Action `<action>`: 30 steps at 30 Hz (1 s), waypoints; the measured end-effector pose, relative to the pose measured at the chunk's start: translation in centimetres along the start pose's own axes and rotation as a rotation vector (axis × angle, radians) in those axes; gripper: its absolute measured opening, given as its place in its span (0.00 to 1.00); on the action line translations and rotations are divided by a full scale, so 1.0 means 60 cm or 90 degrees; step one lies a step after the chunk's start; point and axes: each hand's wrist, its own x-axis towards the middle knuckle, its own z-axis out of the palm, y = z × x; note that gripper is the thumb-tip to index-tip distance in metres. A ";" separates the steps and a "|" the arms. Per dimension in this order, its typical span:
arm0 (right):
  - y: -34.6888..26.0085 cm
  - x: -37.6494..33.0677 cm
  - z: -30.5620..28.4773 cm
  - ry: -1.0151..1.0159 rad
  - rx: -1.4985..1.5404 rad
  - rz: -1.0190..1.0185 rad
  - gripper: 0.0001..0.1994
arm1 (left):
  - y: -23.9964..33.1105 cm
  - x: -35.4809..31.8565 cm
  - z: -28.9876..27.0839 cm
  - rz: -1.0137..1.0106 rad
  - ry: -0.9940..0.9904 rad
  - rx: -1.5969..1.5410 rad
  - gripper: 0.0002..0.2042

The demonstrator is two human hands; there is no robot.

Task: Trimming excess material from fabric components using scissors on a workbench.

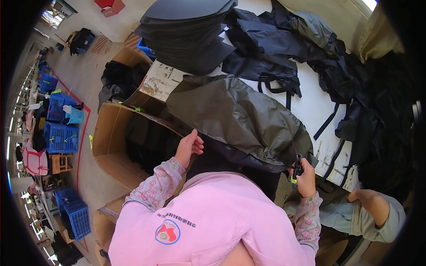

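Observation:
A long olive-green fabric cover or bag (239, 115) lies wrinkled over the table's near edge, in front of my body. My left hand (190, 147) is at its near-left edge, fingers loosely bent and apart, one fingertip against or just beside the fabric. At the right end of the fabric, my right hand (305, 177) is closed round a small black piece with a yellow-green end (297, 170); its exact kind is not clear. A thin dark line, like a cord or thread, runs from there up over the fabric.
A white, worn table (306, 95) carries a stack of dark sheets (182, 40) and heaped black fabric pieces with straps (266, 57). Open cardboard boxes (108, 137) with dark fabric stand at left. Another person's arm (375, 208) is at right. Blue crates (73, 213) line the floor.

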 end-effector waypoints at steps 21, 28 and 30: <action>-0.080 0.078 -0.010 -0.011 0.226 0.011 0.14 | 0.527 -0.068 -0.347 0.680 -0.016 -0.214 0.10; -0.057 0.094 0.043 -0.071 0.212 0.037 0.15 | 0.641 0.077 -0.505 0.772 0.198 -0.293 0.09; -0.058 0.097 0.052 -0.080 0.210 0.035 0.15 | 0.616 0.124 -0.555 0.691 0.304 -0.291 0.11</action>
